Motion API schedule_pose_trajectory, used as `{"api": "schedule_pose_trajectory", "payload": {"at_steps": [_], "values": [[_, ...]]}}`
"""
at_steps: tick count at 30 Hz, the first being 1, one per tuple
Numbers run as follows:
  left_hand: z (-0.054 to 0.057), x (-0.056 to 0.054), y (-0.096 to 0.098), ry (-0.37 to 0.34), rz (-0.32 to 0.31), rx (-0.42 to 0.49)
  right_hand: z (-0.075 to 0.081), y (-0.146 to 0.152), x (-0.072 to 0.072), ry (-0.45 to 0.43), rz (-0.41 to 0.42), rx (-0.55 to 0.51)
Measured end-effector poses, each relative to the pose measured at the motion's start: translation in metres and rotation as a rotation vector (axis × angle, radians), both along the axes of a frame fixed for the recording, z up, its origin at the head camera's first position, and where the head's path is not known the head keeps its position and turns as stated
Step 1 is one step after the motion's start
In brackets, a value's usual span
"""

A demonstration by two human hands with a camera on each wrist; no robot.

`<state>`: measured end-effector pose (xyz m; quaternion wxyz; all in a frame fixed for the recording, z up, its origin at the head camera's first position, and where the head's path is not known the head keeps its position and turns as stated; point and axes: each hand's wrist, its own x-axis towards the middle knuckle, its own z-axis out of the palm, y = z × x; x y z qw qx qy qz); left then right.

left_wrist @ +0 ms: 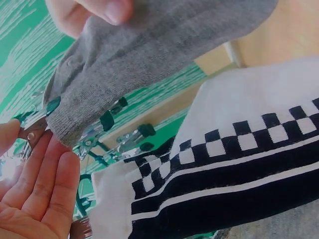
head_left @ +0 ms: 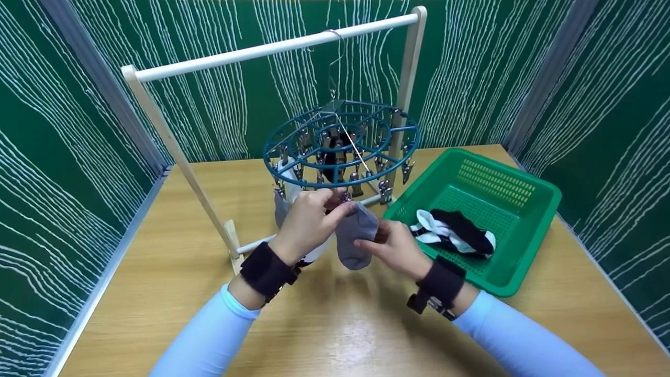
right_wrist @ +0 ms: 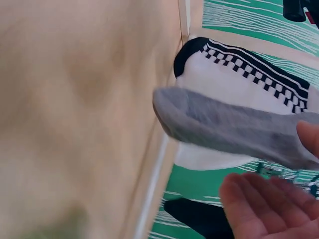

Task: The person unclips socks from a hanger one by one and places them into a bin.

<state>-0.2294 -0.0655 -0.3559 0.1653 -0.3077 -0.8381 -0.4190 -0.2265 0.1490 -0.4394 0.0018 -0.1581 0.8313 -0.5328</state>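
A grey sock hangs toe down below the front rim of a round blue-green clip hanger. At its cuff my left hand pinches a metal clip between thumb and fingers; the clip's tip lies against the ribbed edge. My right hand holds the sock's side, thumb on the front and fingers behind it. Close by hangs a white sock with a black checkered band, mostly hidden behind my left hand in the head view.
Another grey sock and a black sock hang from the hanger. A wooden rack with a white rod carries it. On the right, a green basket contains black-and-white socks.
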Motion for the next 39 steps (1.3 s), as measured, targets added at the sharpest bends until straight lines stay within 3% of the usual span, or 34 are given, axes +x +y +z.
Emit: {"api": "schedule_pose_trajectory", "payload": {"at_steps": [9,15,20,32,39], "values": [[-0.004,-0.001,0.001,0.043,0.002,0.011,-0.011,-0.01,-0.006,0.077,0.008,-0.092],[-0.005,-0.001,0.002,0.027,-0.006,0.02,-0.014,-0.01,-0.005,0.089,0.008,-0.129],[-0.006,0.0,0.003,0.023,-0.005,0.019,-0.015,-0.009,-0.003,0.085,0.01,-0.126],[-0.01,0.002,0.004,0.111,0.003,0.038,-0.017,-0.006,0.0,0.074,0.026,-0.095],[-0.009,0.002,0.003,0.105,0.01,0.026,-0.023,-0.003,0.003,0.07,0.062,-0.043]]}}
